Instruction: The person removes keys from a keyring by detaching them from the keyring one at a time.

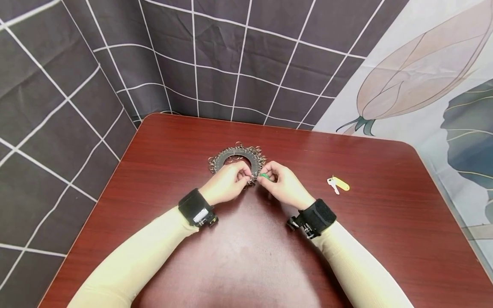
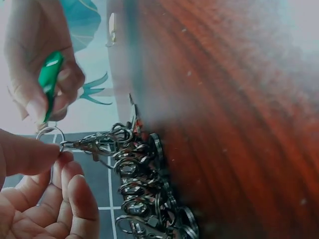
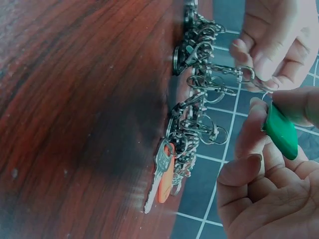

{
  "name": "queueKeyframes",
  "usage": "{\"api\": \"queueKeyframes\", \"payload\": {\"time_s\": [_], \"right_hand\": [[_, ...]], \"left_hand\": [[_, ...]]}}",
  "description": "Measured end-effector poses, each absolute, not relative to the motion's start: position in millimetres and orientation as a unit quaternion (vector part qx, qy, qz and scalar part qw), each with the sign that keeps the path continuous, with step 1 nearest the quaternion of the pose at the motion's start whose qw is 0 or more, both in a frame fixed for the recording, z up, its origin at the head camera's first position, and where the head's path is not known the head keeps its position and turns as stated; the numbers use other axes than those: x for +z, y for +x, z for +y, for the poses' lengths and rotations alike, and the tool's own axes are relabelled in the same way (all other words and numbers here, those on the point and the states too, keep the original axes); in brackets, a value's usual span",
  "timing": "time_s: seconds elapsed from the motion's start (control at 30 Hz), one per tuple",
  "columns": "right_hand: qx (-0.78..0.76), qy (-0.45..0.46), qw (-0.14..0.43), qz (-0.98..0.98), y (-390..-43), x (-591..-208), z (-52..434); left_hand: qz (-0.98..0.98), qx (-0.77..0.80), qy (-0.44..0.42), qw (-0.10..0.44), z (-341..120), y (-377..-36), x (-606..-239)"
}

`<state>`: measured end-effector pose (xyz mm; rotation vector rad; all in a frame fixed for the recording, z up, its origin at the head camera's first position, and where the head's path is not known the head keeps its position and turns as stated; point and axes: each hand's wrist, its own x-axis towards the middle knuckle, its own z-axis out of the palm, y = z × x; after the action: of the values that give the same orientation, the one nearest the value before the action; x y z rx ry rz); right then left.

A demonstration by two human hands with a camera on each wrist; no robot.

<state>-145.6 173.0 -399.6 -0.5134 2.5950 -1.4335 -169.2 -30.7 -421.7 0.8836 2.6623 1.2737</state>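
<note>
Over the middle of the table, nearest to us, our two hands meet almost fingertip to fingertip. With the right hand we pinch a green tag; on the left hand we have thumb and finger clamped on a small metal ring at the end of a clasp. The narrow gap between the hands is the relation that counts: the tag's long axis runs from the right palm towards the left fingertips, with what looks like a thin loop at that end, while the clasp reaches from a dark hoop to the same spot. Whether tag and ring are linked, we cannot tell.

Just beyond, the hoop lies thick with clasps, short of the table's far edge. Our head view blurs the pinched metalwork; the left wrist view shows the ring standing clear above the thumb. Only the right wrist view gives us plainly an orange tag and a notched key beside the hoop.

Well apart, towards the table's right edge, we see a yellow tag with a silver key; behind the far edge hangs a checked curtain.
</note>
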Motion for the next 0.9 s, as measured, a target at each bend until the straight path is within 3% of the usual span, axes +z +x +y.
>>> {"api": "queueKeyframes", "payload": {"time_s": [0.3,0.9], "right_hand": [[-0.449,-0.198,0.08,0.868,-149.9,-411.9,175.9],[-0.441,-0.198,0.08,0.872,-151.0,-414.6,176.7]], "left_hand": [[0.862,0.436,0.258,0.008,-30.6,-169.6,-423.1],[0.852,0.45,0.264,0.035,-32.0,-168.8,-420.8]]}}
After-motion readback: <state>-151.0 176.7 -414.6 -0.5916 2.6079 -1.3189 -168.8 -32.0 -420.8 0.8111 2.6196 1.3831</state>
